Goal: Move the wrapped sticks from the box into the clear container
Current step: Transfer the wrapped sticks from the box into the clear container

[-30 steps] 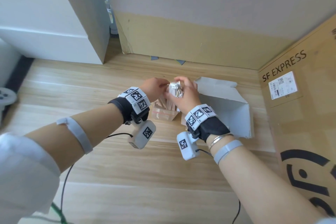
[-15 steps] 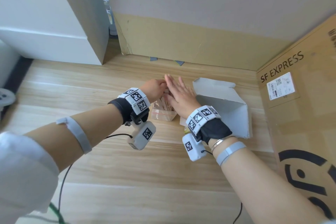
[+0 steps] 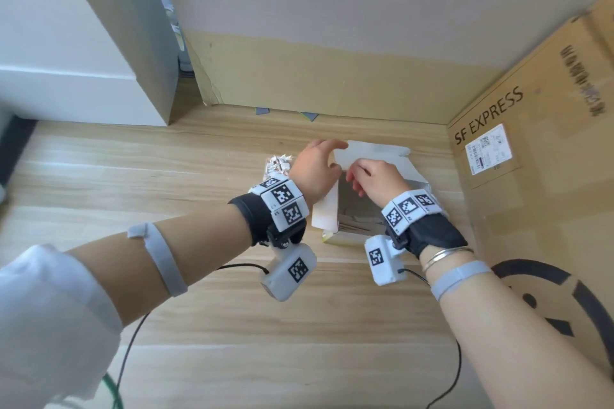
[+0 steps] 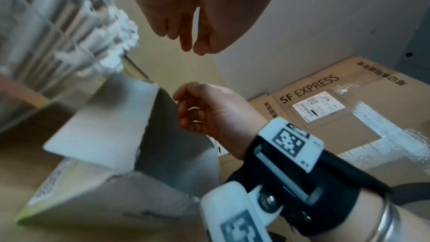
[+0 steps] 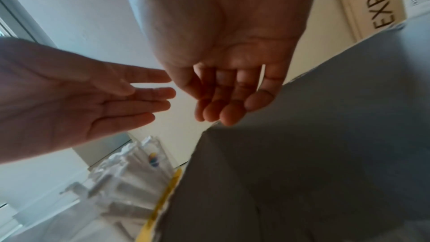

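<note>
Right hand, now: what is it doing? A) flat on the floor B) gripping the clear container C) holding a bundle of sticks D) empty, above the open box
D: the right hand holds nothing, its fingers loosely curled over the open box; the sticks stand in the container to the left, beside the left hand.

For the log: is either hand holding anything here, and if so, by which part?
Nothing is held. The left hand is flat and empty; the right hand hangs loosely curled and empty above the box.
</note>
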